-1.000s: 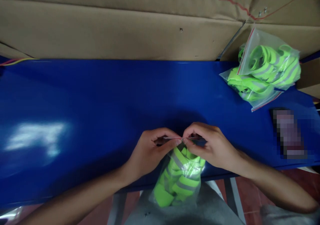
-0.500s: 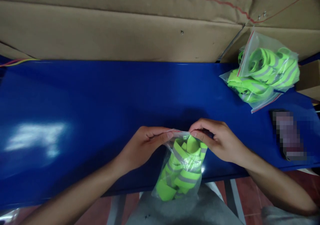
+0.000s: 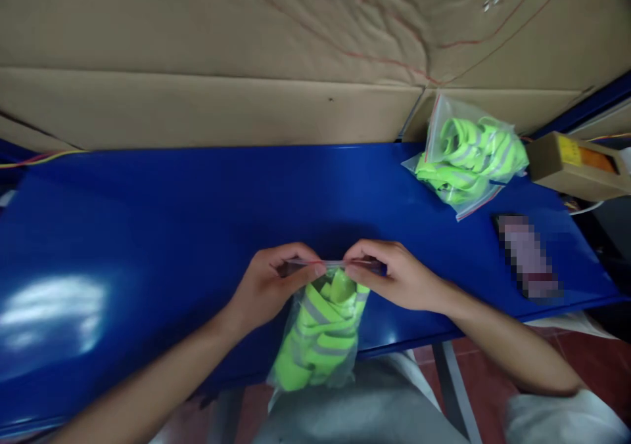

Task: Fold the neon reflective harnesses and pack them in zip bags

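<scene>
Clear bag [image 3: 318, 326] of green bands [image 3: 325, 349], hanging below the fingertips across the near edge of the table [image 3: 197, 207], red-lined mouth [image 3: 334, 263] uppermost. The left hand [image 3: 269, 283] and right hand [image 3: 394, 276] each pinch this mouth between thumb and fingers, near one another. The step appears to be sealing; the next move calls for firm pressure along the strip.

You seem to be in a workshop, at a packing spot. Your glossy blue surface [image 3: 197, 201] stands against cardboard panels [image 3: 197, 109], and zip bags [image 3: 456, 108] of fluorescent green, grey-striped bands [image 3: 497, 158] are piled near a cardboard box [image 3: 552, 168] at its far right; red floor tiles [image 3: 486, 379] show below.
</scene>
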Demonstrator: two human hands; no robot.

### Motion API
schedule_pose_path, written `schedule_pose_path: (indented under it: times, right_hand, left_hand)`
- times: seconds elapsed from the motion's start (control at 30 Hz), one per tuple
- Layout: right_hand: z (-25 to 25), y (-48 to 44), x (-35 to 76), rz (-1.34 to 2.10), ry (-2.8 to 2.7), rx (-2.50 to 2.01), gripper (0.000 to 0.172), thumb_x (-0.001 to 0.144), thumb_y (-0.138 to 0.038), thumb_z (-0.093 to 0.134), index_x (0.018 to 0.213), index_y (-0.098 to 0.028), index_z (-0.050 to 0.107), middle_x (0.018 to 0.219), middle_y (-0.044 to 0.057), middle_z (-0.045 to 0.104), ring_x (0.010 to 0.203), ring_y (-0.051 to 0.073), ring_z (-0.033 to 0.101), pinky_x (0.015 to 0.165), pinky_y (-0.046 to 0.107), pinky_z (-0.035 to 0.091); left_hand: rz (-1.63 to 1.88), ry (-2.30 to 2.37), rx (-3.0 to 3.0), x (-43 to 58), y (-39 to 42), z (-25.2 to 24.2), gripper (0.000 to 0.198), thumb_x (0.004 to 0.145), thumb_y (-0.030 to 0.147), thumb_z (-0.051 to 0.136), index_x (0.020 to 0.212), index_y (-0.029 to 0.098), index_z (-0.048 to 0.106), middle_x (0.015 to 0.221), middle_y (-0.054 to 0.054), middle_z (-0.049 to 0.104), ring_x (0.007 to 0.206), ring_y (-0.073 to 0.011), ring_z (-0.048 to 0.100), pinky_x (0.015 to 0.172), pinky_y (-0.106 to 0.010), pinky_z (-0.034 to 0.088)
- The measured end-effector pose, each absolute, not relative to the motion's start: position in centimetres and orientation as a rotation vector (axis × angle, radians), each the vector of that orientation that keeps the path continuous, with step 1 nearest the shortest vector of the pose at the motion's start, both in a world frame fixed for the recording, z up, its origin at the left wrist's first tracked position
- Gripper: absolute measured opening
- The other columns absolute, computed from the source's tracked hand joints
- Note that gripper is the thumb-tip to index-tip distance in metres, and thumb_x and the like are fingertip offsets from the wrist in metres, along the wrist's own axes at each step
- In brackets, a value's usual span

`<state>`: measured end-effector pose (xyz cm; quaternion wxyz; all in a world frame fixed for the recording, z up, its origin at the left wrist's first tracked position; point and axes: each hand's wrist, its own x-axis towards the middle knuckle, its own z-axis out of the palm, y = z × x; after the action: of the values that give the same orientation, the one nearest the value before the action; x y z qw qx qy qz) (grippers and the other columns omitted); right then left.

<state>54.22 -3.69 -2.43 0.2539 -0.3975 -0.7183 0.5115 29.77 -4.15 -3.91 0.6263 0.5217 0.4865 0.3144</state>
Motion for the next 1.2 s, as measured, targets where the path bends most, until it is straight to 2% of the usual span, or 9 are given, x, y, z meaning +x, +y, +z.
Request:
schedule_pose_path:
  times: [0.13,0.27,0.37,0.57,0.8,0.9,1.0,1.1,1.2]
  right_hand:
    - [-3.0,-3.0,54.8,1.361,-1.785,-1.123,0.026,0.097,-0.042,0.066,0.090,-0.017,0.071,0.076,-0.001,0.067,0.065,0.009,0.055,0.058,0.021,0.041]
    - [-3.5,-1.6,55.8,1.239,-1.498,-1.119,0.036,0.089,-0.053,0.073,0.086,-0.017,0.070,0.067,-0.002,0.060,0.057,0.008,0.049,0.052,0.023,0.037]
    - [-3.9,-0.6,56.7,1.218,-1.260,-1.101,0.039,0.082,-0.056,0.079,0.086,-0.018,0.072,0.063,-0.004,0.054,0.053,0.008,0.045,0.050,0.023,0.037]
    - [-4.8,0.5,57.3,1.196,-1.198,-1.095,0.039,0.080,-0.054,0.080,0.094,-0.018,0.075,0.073,-0.001,0.063,0.058,0.008,0.051,0.053,0.023,0.042]
    - [-4.6,0.4,57.4,1.172,-1.210,-1.204,0.041,0.084,-0.056,0.074,0.099,-0.018,0.072,0.071,-0.001,0.062,0.057,0.008,0.051,0.050,0.022,0.039]
    - [-4.9,-0.4,56.6,1.295,-1.300,-1.156,0.052,0.090,-0.062,0.066,0.122,-0.021,0.063,0.083,0.001,0.068,0.064,0.011,0.060,0.051,0.023,0.045]
    - [-5.4,-1.5,55.7,1.354,-1.446,-1.092,0.071,0.091,-0.058,0.067,0.149,-0.026,0.040,0.111,0.007,0.071,0.080,0.014,0.069,0.065,0.027,0.056]
    - [-5.5,-2.2,55.4,1.266,-1.627,-1.115,0.075,0.093,-0.050,0.069,0.155,-0.028,0.033,0.136,0.011,0.064,0.100,0.017,0.072,0.084,0.033,0.058]
    - [-5.2,-2.3,55.7,1.158,-1.731,-1.147,0.053,0.096,-0.045,0.065,0.144,-0.026,0.051,0.133,0.010,0.067,0.108,0.020,0.071,0.086,0.034,0.058]
  left_hand:
    - [0.744,1.128,1.158,28.8,-3.2,-4.4,0.031,0.081,0.048,0.083,0.092,0.019,0.079,0.088,-0.005,0.076,0.079,-0.0162,0.068,0.070,-0.023,0.051]
    - [0.694,0.875,1.097,28.6,-2.8,-4.2,0.073,0.075,0.054,0.086,0.138,0.024,0.063,0.132,-0.011,0.070,0.121,-0.0295,0.066,0.097,-0.036,0.055]
    - [0.621,0.882,1.143,28.7,-3.0,-3.4,0.086,0.068,0.042,0.093,0.143,0.025,0.054,0.137,-0.013,0.067,0.126,-0.0322,0.065,0.097,-0.038,0.057]
    - [0.876,1.124,1.271,27.7,-1.8,-4.3,0.073,0.071,0.043,0.090,0.134,0.021,0.058,0.124,-0.011,0.073,0.112,-0.0298,0.071,0.090,-0.038,0.059]
    - [1.372,1.604,2.159,25.9,-0.9,-5.4,0.041,0.086,0.029,0.077,0.124,0.020,0.063,0.131,-0.010,0.069,0.124,-0.0304,0.062,0.107,-0.048,0.047]
    - [1.310,1.490,2.474,26.2,-1.4,-5.3,0.030,0.092,0.020,0.069,0.121,0.019,0.062,0.129,-0.010,0.069,0.122,-0.0294,0.063,0.104,-0.047,0.046]
    - [1.166,1.365,2.652,27.0,-1.9,-5.6,0.020,0.094,0.018,0.065,0.114,0.021,0.061,0.125,-0.011,0.068,0.116,-0.0288,0.065,0.097,-0.044,0.048]
    - [0.873,1.301,2.754,27.8,-2.4,-5.8,0.032,0.095,0.032,0.068,0.124,0.022,0.059,0.130,-0.015,0.062,0.122,-0.0324,0.061,0.097,-0.046,0.046]
    - [0.679,1.274,2.776,28.1,-2.8,-5.6,0.055,0.093,0.045,0.070,0.140,0.023,0.052,0.139,-0.019,0.053,0.130,-0.0373,0.053,0.101,-0.052,0.044]
